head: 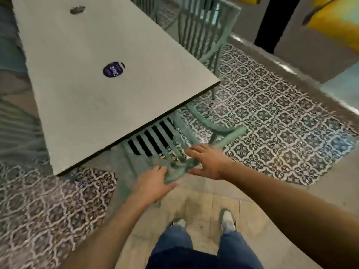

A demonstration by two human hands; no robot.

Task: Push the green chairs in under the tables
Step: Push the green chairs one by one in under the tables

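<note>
Hands reach forward and down toward the top rail of a green chair (155, 138) set at the near edge of the tabletop (108, 45). Left hand (153, 183) lies on the curved back rail, fingers extended and slightly bent over it; motion blur prevents confirming a closed grip. Right hand (206, 162) is spread wide, fingers straight, palm down, at or just above the right end of the same rail; contact cannot be confirmed.

Chair position: the slatted seat sits partly beneath the tabletop, with its rear slats and back rail still projecting past the edge toward the person. One chair leg and the right arm curve show over the patterned tile floor (272, 105) to the right.

A second green chair (202, 30), with vertical back slats, stands at the far right side of the tabletop, close against its edge, its seat hidden by the tabletop.

Tabletop surface: pale grey, bearing a round dark blue sticker (113, 69) near the centre and a small dark smudge (77, 9) toward the far end. No containers are visible.

Below the hands, plain beige floor tiles meet the patterned section. The person's blue jeans (194, 249) and two light shoes (227, 220) appear at the bottom. Yellow shapes (334, 18) show at upper right, too blurred to identify.
</note>
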